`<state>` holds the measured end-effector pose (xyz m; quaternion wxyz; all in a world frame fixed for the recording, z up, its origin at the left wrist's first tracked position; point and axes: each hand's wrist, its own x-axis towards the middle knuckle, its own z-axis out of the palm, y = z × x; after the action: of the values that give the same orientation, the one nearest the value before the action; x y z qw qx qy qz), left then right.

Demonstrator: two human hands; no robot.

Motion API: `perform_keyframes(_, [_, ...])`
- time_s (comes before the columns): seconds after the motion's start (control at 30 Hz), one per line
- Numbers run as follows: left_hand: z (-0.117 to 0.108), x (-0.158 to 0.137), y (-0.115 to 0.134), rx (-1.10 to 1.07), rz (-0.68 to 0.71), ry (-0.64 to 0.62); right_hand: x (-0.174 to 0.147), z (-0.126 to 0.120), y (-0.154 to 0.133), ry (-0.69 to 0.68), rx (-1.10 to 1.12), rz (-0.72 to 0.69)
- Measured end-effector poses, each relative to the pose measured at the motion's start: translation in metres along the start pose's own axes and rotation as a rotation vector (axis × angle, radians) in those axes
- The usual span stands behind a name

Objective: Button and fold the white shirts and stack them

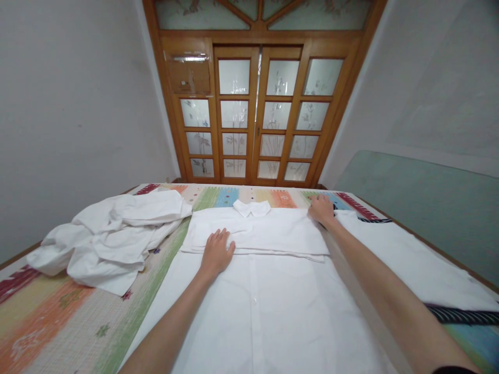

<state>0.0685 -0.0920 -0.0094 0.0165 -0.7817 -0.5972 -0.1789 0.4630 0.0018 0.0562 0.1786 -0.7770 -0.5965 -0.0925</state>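
Note:
A white button-front shirt point(288, 291) lies spread out, its collar point(251, 208) at the far end. Its sleeves point(273, 240) are laid flat across the chest, one over the other. My left hand point(218, 252) rests on the folded sleeve layer at the left, fingers flat and thumb apart. At the shirt's far right shoulder is my right hand point(322, 209), its fingers bent round the edge of the cloth; the thumb is hidden.
A crumpled white garment point(117, 228) lies left on the patterned, striped cover point(78, 317). To the right is another white garment point(413, 259) with dark striped trim. Wooden glazed doors point(257, 114) stand beyond the far edge; a pale green panel point(421, 192) leans on the right wall.

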Motion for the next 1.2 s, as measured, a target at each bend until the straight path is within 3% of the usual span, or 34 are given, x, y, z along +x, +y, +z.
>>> perform_keyframes(0.07, [0.000,0.000,0.000,0.001,0.003,0.003,-0.007,0.002,-0.019,0.062,-0.053,-0.004])
perform_keyframes(0.13, [-0.001,0.000,0.000,0.002,0.008,0.003,-0.016,0.006,-0.036,0.038,-0.081,-0.069])
perform_keyframes(0.23, [0.000,0.000,0.000,0.009,0.007,-0.002,-0.035,0.020,-0.054,-0.092,-0.069,-0.208])
perform_keyframes(0.3, [0.001,0.001,0.000,0.013,0.002,-0.008,-0.051,0.033,-0.059,-0.226,-0.064,-0.224])
perform_keyframes(0.4, [0.002,0.001,-0.001,0.012,0.002,-0.011,-0.069,0.051,-0.055,-0.340,-0.066,-0.152])
perform_keyframes(0.73, [-0.002,-0.001,0.000,0.001,-0.001,-0.007,-0.058,0.064,-0.014,-0.275,0.026,0.072])
perform_keyframes(0.9, [-0.002,-0.001,0.001,-0.002,-0.008,-0.015,-0.055,0.058,-0.022,-0.271,-0.054,0.193])
perform_keyframes(1.07, [-0.002,-0.001,0.000,-0.014,-0.027,-0.007,-0.076,0.053,-0.043,-0.327,-0.037,0.018])
perform_keyframes(1.2, [-0.003,-0.001,0.000,-0.008,-0.079,-0.009,-0.100,0.050,-0.038,-0.341,-0.042,-0.071])
